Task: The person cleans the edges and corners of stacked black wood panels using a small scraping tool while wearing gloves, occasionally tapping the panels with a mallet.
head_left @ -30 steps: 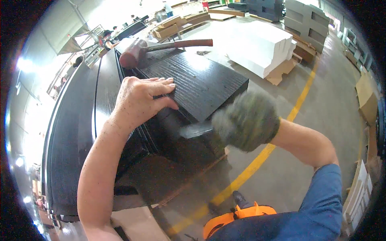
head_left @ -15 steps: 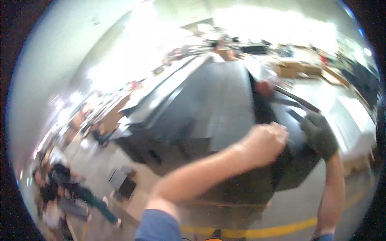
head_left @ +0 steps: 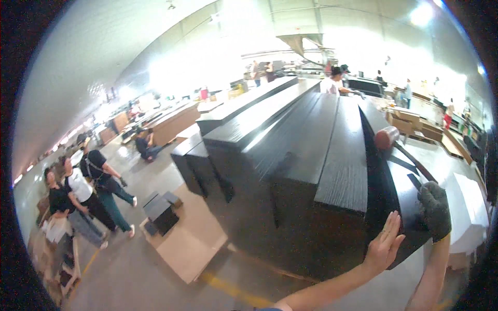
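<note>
My left hand (head_left: 384,243) is bare, its fingers stretched out and lying flat against the near edge of a black panel (head_left: 380,181). To its right, my right hand (head_left: 436,207) wears a dark grey glove and is closed around the handle of a mallet (head_left: 387,138). The mallet has a reddish-brown head and a dark handle, and its head is over the black panelled piece, away from my left hand. Just left of the hands, a black wood-grained board (head_left: 342,171) lies on top of a large black stack.
More black boards (head_left: 259,119) reach away to the left. Cardboard (head_left: 187,238) on the floor carries small black blocks (head_left: 162,213). Several people (head_left: 96,176) stand at the left; another person (head_left: 334,83) is beyond the stack. White stacked pieces (head_left: 464,212) stand at the right.
My left hand has gone from a closed shape to stretched fingers and has come nearer to me, lower on the right. The mallet stays in my right hand. The view has turned and sharpened.
</note>
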`<control>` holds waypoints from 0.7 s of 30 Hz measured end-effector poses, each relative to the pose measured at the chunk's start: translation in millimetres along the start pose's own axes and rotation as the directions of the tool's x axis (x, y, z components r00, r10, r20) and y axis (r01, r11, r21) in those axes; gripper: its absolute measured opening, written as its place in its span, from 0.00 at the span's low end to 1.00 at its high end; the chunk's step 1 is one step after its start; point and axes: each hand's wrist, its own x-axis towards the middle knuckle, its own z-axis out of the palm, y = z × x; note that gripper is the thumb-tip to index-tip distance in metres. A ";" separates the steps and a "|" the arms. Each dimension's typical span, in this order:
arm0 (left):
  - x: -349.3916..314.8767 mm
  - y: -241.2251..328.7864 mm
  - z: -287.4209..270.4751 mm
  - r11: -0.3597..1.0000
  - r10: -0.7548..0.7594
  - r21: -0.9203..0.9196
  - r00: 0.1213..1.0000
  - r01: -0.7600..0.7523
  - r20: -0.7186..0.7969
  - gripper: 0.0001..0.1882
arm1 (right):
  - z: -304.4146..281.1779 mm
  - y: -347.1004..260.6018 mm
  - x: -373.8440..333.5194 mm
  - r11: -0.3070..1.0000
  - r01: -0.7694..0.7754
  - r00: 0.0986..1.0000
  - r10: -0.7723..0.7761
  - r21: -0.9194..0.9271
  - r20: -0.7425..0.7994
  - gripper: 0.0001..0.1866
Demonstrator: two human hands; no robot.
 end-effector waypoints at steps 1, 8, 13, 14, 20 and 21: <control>-0.5 -1.2 2.3 1.000 -0.002 -0.026 1.000 0.002 0.011 0.26 | -2.8 -8.7 1.1 0.983 -0.138 0.990 0.133 0.125 0.043 0.10; -13.1 -0.6 19.3 0.988 0.011 -0.157 1.000 -0.014 -0.020 0.25 | -14.0 11.1 6.1 0.732 0.479 0.848 -0.529 -0.485 0.039 0.14; -60.0 -28.6 30.3 0.997 -0.055 0.054 0.997 0.053 0.047 0.32 | -13.3 -17.6 -1.8 0.941 -0.287 0.957 0.288 0.178 0.024 0.13; -68.6 -37.3 28.1 0.992 -0.125 -0.006 0.988 0.126 0.090 0.35 | -9.2 -21.5 0.9 0.954 -0.252 0.967 0.254 0.161 0.011 0.13; -72.7 -42.2 18.8 0.966 -0.253 -0.018 0.960 0.257 0.117 0.36 | -12.6 -1.5 1.2 0.988 -0.154 0.987 0.154 -0.004 0.043 0.09; -73.9 -38.6 24.9 0.969 -0.248 0.051 0.960 0.243 0.127 0.38 | -16.7 4.3 2.0 0.984 -0.177 0.984 0.178 -0.029 0.023 0.09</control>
